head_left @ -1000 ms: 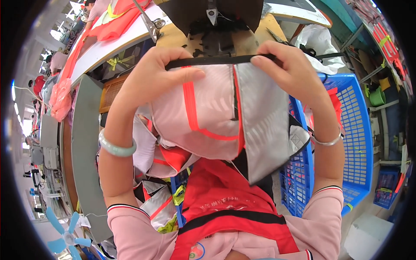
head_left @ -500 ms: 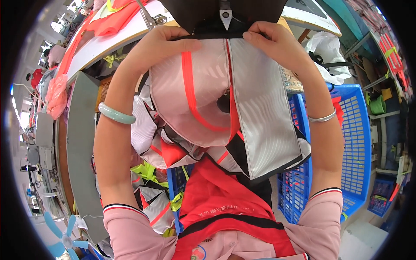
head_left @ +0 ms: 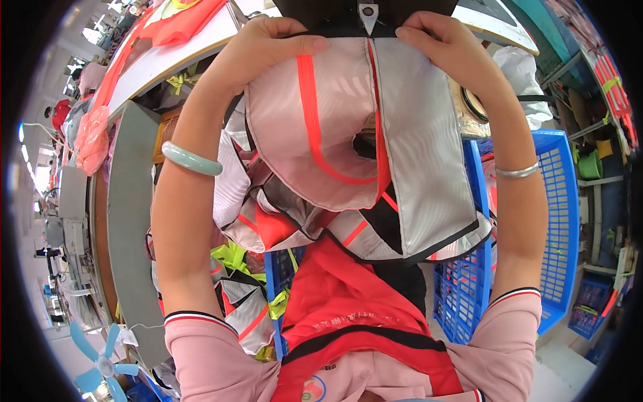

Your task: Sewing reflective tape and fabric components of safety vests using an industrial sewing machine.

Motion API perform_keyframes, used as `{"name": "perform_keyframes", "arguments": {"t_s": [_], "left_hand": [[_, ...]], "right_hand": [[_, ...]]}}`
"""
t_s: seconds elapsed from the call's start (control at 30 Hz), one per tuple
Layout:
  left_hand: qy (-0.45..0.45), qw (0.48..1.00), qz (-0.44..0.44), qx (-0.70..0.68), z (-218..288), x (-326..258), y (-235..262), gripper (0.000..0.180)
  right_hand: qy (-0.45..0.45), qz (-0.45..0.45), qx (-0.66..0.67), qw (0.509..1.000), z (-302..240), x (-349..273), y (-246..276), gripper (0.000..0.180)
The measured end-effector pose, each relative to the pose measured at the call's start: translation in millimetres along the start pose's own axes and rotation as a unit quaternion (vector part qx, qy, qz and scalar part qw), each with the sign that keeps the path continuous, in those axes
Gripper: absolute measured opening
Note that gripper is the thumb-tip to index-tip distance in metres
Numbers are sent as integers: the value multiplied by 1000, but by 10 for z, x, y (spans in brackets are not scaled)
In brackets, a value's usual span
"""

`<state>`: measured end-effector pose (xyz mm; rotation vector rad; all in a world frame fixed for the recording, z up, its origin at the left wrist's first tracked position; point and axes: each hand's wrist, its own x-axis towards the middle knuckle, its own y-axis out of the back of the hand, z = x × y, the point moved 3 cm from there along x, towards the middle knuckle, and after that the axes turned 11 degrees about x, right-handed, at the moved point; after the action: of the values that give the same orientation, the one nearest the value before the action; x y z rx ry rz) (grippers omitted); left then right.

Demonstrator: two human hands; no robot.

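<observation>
My left hand point(head_left: 271, 48) pinches the black-bound top edge of a silver-grey fabric piece point(head_left: 429, 154). Farther right along that edge, my right hand point(head_left: 445, 50) grips it between thumb and fingers. The fabric hangs toward me in two panels, with orange-red stripes and a red strip along the seam between them. Just beyond the edge, between my hands, a pointed metal part point(head_left: 368, 15) with a screw hangs against a dark panel point(head_left: 305, 12). Lower folds of the fabric bunch up over my red apron point(head_left: 348, 295).
Blue plastic crates point(head_left: 559, 221) stand at right, one holding some red material. At left are a grey cabinet side point(head_left: 127, 234) and a white table point(head_left: 157, 70) with orange-red cloth. More silver and yellow-green fabric pieces point(head_left: 244, 315) lie by my left arm. A white bag point(head_left: 519, 74) sits far right.
Both hands and the fabric edge sit slightly higher and farther right in the picture, as does the metal part; the whole view has shifted a little. Both hands keep their grip.
</observation>
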<state>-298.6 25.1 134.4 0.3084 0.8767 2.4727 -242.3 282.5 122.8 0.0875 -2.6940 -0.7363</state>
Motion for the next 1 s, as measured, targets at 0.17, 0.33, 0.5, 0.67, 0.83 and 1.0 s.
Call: {"name": "perform_keyframes", "arguments": {"t_s": [0.17, 0.33, 0.5, 0.67, 0.83, 1.0], "left_hand": [[-17, 998, 24, 57, -4, 115, 23, 36], [47, 991, 63, 104, -112, -165, 222, 30], [-12, 985, -113, 132, 137, -818, 15, 38], [-214, 938, -180, 207, 871, -828, -775, 47], [-176, 933, -291, 114, 1179, -822, -1079, 39], [-117, 946, -302, -9, 823, -818, -1232, 38]], "right_hand": [[15, 27, -27, 999, 145, 112, 94, 23], [-31, 90, 12, 995, -44, -340, 592, 29], [-156, 29, -74, 984, -208, -1751, 1134, 18], [35, 109, -185, 976, -1259, -2071, 507, 22], [129, -114, -307, 936, -1521, -1723, -759, 29], [123, -123, -415, 893, -1148, -1706, -827, 17]]}}
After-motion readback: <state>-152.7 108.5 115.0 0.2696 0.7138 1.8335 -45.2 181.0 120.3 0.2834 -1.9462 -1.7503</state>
